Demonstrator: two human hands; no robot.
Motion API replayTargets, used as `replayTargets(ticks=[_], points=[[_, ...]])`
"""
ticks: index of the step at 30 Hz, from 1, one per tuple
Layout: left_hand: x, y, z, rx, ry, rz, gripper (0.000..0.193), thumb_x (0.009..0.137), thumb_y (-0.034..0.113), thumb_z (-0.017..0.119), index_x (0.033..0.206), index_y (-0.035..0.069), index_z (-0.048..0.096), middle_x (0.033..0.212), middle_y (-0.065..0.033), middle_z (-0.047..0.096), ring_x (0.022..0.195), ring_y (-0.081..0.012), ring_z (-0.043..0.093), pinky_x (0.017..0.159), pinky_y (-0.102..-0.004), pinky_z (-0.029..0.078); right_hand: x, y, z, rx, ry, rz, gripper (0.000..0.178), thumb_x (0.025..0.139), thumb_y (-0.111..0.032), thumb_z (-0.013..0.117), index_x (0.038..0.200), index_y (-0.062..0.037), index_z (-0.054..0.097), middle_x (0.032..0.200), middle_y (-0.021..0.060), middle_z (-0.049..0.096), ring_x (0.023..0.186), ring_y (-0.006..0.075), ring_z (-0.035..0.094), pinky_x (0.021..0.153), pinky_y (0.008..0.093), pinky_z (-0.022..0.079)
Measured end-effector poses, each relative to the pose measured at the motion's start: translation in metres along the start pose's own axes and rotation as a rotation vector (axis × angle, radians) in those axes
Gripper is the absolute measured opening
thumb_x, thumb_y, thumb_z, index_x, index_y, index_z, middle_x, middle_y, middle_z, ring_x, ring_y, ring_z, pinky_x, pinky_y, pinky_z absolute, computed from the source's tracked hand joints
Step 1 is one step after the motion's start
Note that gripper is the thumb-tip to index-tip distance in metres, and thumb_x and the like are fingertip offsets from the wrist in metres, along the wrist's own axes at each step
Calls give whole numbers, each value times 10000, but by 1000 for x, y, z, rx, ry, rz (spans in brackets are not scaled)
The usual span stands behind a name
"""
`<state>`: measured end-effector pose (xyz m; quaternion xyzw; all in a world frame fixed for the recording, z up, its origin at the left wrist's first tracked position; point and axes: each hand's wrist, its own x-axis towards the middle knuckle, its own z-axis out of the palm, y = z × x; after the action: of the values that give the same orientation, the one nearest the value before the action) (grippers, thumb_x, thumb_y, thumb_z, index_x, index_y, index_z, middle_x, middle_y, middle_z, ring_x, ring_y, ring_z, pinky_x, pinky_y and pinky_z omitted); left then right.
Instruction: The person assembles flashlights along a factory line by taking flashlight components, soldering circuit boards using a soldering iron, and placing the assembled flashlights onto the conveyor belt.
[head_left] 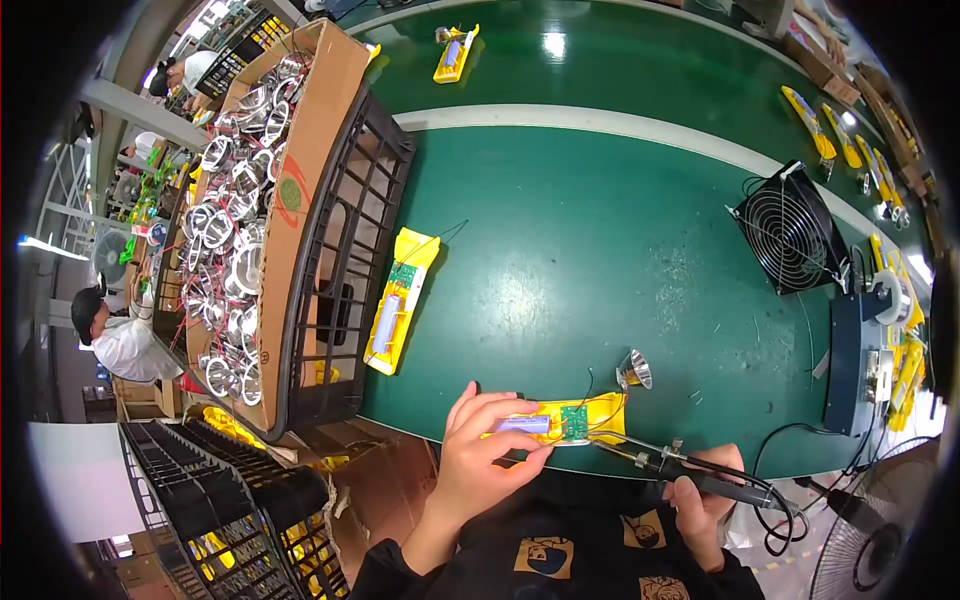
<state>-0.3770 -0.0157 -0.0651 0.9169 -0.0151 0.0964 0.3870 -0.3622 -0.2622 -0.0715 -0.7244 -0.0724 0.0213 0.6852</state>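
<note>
My left hand [478,465] grips the left end of a yellow plastic housing half [610,406] at the table's near edge. Inside the housing lie a purple cylindrical battery [524,425] and a small green circuit board [573,422] with thin wires. A shiny reflector cup [635,371] rests just beyond the housing's right end, thin wires near it. My right hand [700,502] is closed around the black handle of a soldering iron [738,488] with a feed tube attached. Its tip points left at the circuit board; whether they touch, I cannot tell.
Another yellow housing [402,300] with battery and board lies farther left. Beside it, a cardboard box [322,120] of wired reflectors sits in a black crate [345,220]. At right stand a square black fan [795,230], a blue-grey box [855,365] and a wire spool [893,297].
</note>
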Motion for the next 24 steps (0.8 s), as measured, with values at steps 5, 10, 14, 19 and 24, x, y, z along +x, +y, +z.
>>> replayTargets(ticks=[5, 10, 14, 19, 24], points=[[0, -1, -2, 1, -14, 7, 125, 585, 127, 724, 631, 142, 609, 964, 21, 589, 959, -203, 534, 931, -484, 311, 1, -3, 5, 38, 33, 53, 243, 723, -119, 589, 810, -11, 390, 520, 44, 512, 409, 77, 463, 405, 190, 367], [-1, -1, -2, 22, -39, 8, 120, 593, 133, 723, 628, 143, 608, 960, 22, 589, 944, -196, 539, 925, -484, 316, 2, -4, 6, 68, 59, 120, 188, 687, -47, 589, 777, -19, 426, 506, 27, 536, 427, 85, 509, 434, 200, 398], [-1, -2, -1, 10, -8, 22, 119, 595, 136, 724, 629, 144, 610, 958, 23, 590, 938, -194, 541, 924, -482, 317, 3, -1, 5, -2, 19, 86, 174, 688, -45, 589, 766, -18, 436, 504, 27, 534, 429, 84, 509, 432, 200, 394], [-1, -3, -2, 22, -40, 23, 120, 599, 141, 725, 638, 145, 612, 955, 24, 589, 938, -194, 541, 927, -480, 316, 4, -2, 7, 30, 30, 99, 174, 685, -38, 589, 769, -16, 438, 509, 28, 536, 426, 83, 505, 430, 199, 392], [-2, -3, -2, 5, -25, 33, 122, 601, 141, 725, 646, 145, 612, 954, 27, 589, 941, -192, 540, 933, -477, 310, 3, -3, 8, 59, 41, 71, 181, 694, -46, 596, 778, -14, 439, 518, 28, 537, 425, 78, 497, 428, 195, 383]])
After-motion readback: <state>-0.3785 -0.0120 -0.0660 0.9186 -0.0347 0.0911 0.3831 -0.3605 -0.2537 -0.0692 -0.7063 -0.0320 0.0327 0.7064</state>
